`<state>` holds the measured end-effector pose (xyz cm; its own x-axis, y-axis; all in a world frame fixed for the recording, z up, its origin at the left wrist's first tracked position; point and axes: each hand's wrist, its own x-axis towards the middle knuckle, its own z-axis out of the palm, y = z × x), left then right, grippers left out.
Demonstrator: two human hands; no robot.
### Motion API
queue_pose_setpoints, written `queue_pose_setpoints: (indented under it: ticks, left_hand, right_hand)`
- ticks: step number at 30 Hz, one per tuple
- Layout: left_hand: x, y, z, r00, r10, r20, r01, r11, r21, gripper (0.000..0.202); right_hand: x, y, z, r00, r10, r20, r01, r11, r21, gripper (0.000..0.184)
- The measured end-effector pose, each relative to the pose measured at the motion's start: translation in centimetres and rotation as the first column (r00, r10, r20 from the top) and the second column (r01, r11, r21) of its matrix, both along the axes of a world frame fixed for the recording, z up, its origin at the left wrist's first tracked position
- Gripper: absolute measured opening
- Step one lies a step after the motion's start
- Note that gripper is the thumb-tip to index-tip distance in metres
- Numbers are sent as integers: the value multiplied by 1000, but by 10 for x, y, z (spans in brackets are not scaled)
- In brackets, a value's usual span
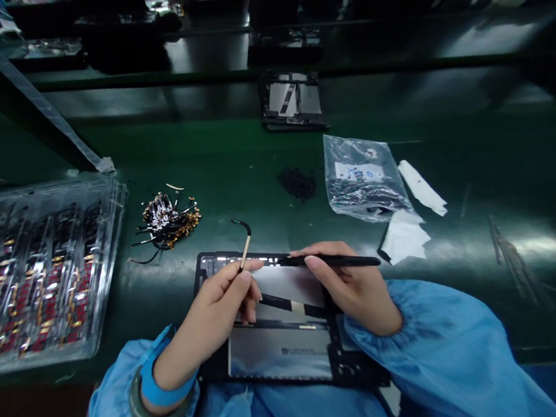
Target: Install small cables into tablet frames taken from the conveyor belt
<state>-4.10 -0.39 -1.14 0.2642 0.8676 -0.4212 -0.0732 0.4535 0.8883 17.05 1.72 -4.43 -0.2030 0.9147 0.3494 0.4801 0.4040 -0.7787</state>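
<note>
An opened tablet with silver battery panels lies at the table's front edge, below both hands. Between thumb and index finger, my left hand pinches a thin flex cable whose dark, curved end points up over the tablet's top edge. My right hand is closed around black tweezers, held almost level. Their tips point left at the tablet's upper edge; whether they grip anything there is too small to tell.
At left stands a clear plastic tray of flex parts. A pile of small cables, a heap of black bits, a plastic bag and white paper lie beyond the hands. Farther back is another opened tablet.
</note>
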Motion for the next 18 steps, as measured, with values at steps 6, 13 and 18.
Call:
queue_pose_setpoints:
  ticks: [6, 13, 18]
  left_hand:
    - [0, -1, 0, 1000, 12, 17, -12, 1000, -5, 37]
    - [-1, -1, -2, 999, 28, 26, -28, 1000, -3, 35]
    - [0, -1, -1, 1000, 20, 17, -20, 1000, -1, 35]
  right_hand:
    - [-1, 0, -1, 999, 36, 3, -36, 999, 23, 11]
    - [-1, -1, 7, 978, 192, 79, -202, 969, 143, 11]
    - [1, -3, 9, 976, 199, 91, -215, 946, 242, 17]
